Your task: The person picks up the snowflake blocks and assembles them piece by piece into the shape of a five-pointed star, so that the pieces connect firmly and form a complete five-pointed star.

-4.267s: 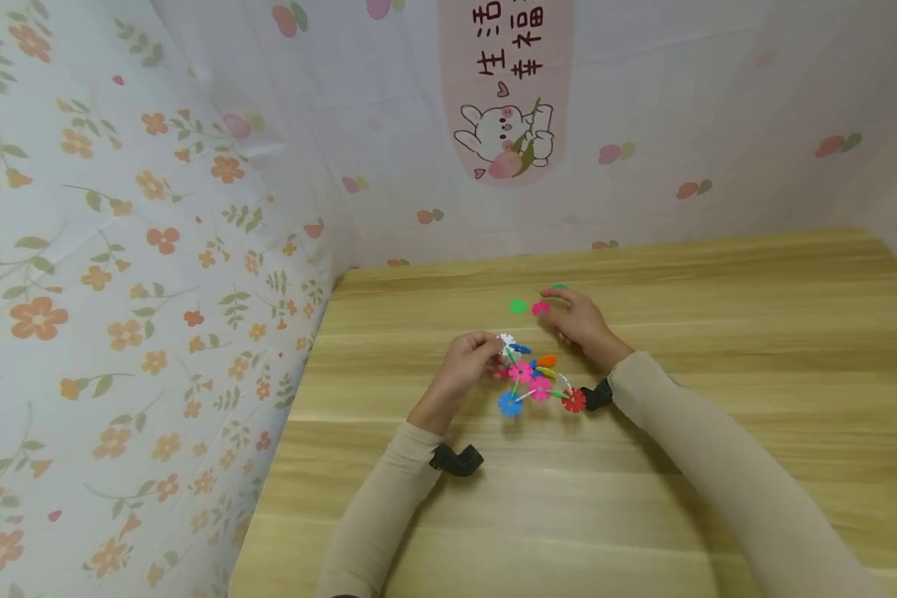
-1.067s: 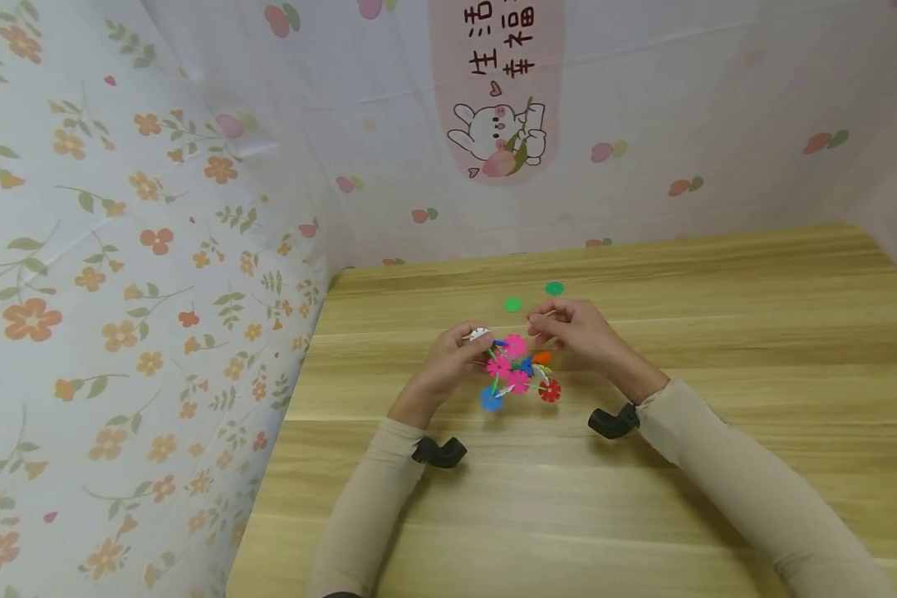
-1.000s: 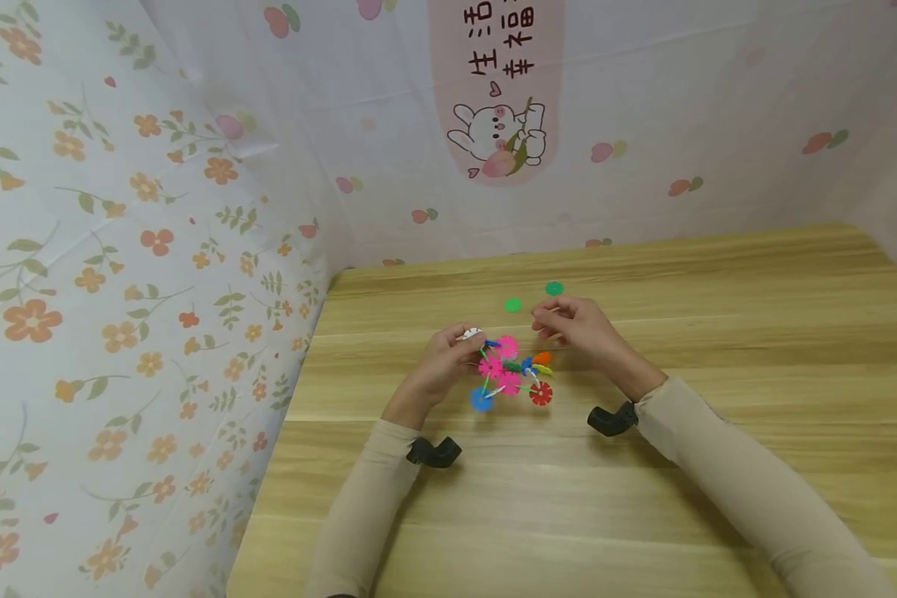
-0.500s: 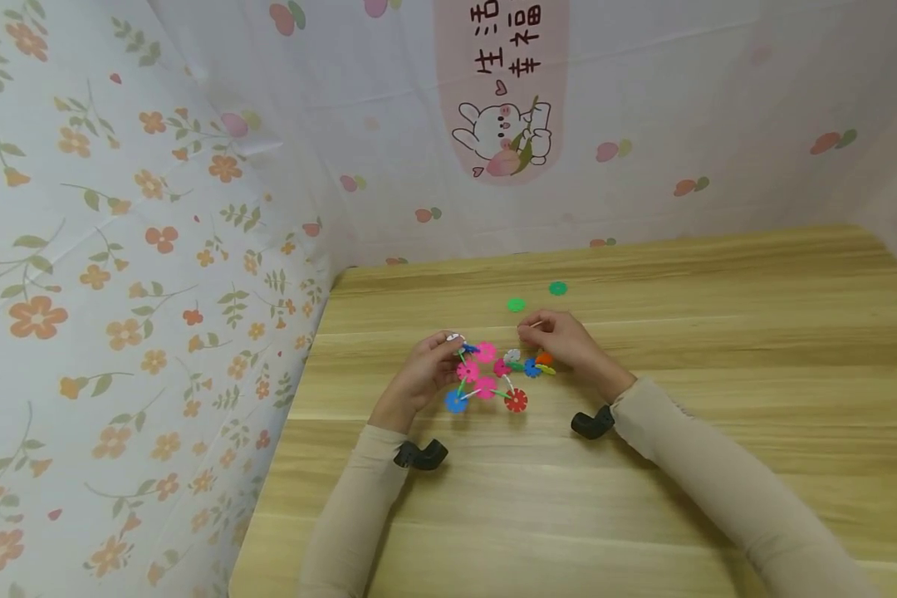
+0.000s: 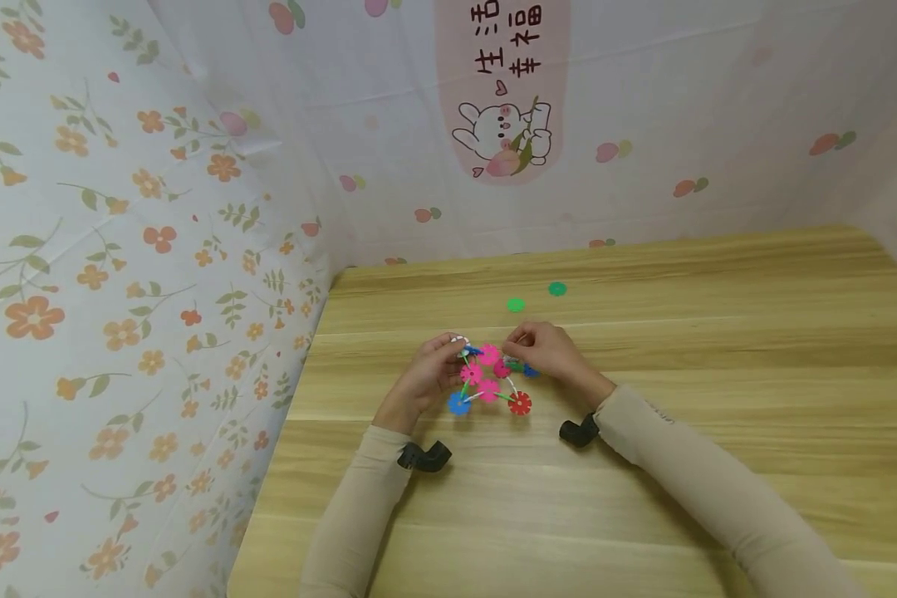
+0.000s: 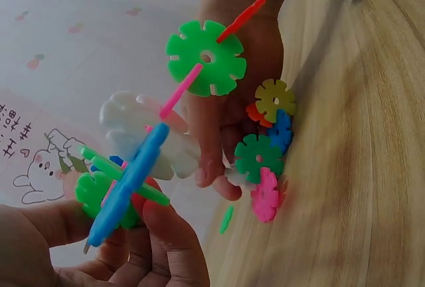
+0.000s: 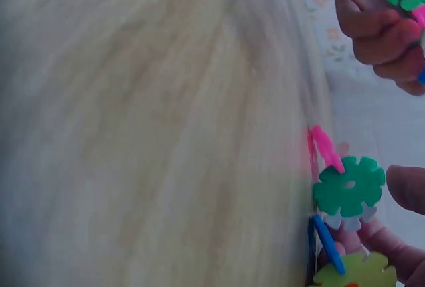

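Observation:
My left hand [image 5: 422, 378] pinches a linked frame of plastic snowflake discs [image 5: 489, 389], with pink, blue, red, white and green pieces. In the left wrist view, a light green disc [image 6: 206, 58] and a blue disc seen edge-on [image 6: 129, 184] stand above the fingers. A smaller chain of discs sits low at the tabletop beyond it: a darker green disc [image 6: 259, 157], a pink one [image 6: 265, 197], a blue one [image 6: 281, 131] and a yellow one [image 6: 275, 99]. My right hand [image 5: 556, 355] reaches down to this chain, thumb and fingertips at its white disc [image 6: 239, 177].
Two loose green discs, one light [image 5: 516, 305] and one darker [image 5: 557, 289], lie farther back on the wooden table [image 5: 643, 498]. Patterned cloth [image 5: 389, 124] hangs behind the table and along its left side. A black wrist mount [image 5: 424, 456] protrudes from each sleeve.
A loose pink disc has left its place beside the green discs, and another pink disc now shows on the left-hand frame. The right hand has come down-left onto the small chain.

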Tool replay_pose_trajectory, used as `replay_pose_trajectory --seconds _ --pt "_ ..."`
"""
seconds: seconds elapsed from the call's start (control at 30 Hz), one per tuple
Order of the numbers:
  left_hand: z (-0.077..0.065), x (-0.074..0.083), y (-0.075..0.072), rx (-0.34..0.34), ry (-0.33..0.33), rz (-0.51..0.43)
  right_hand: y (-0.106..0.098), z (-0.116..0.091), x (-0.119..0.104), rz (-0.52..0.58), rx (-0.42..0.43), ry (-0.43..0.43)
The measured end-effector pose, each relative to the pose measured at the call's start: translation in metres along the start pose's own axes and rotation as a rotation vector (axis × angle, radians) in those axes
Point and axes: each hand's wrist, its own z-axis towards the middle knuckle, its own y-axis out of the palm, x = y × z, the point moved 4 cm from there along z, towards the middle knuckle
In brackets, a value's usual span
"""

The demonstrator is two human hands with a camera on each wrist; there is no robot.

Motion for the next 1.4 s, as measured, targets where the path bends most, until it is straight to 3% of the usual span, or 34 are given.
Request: replay_pose_trajectory --seconds 0.23,0.5,0.87,1.03,1.23,1.4 --pt "0.001 -0.001 0.001 -0.014 0.006 -0.003 0.003 -0.003 -0.006 -0.141 0.011 -0.004" --pt "-0.002 0.0 0.002 -0.016 0.013 0.022 0.0 -0.01 -0.007 -0.191 0.03 0.006" --pt "-0.004 0.002 0.006 0.01 0.005 0.036 -0.004 -0.017 -0.001 -0.075 0.042 -0.039" --pt "-0.006 0.003 0.009 -0.002 0.007 0.042 -0.01 -0.018 0.004 0.07 0.039 -0.01" --pt "-0.007 0.007 0.018 -0.022 0.013 0.068 -0.024 -0.021 0.006 0.468 -0.013 0.1" --pt "-0.004 0.007 0.028 -0.038 0.023 0.088 -0.035 -0.029 -0.001 0.693 -0.025 0.155"
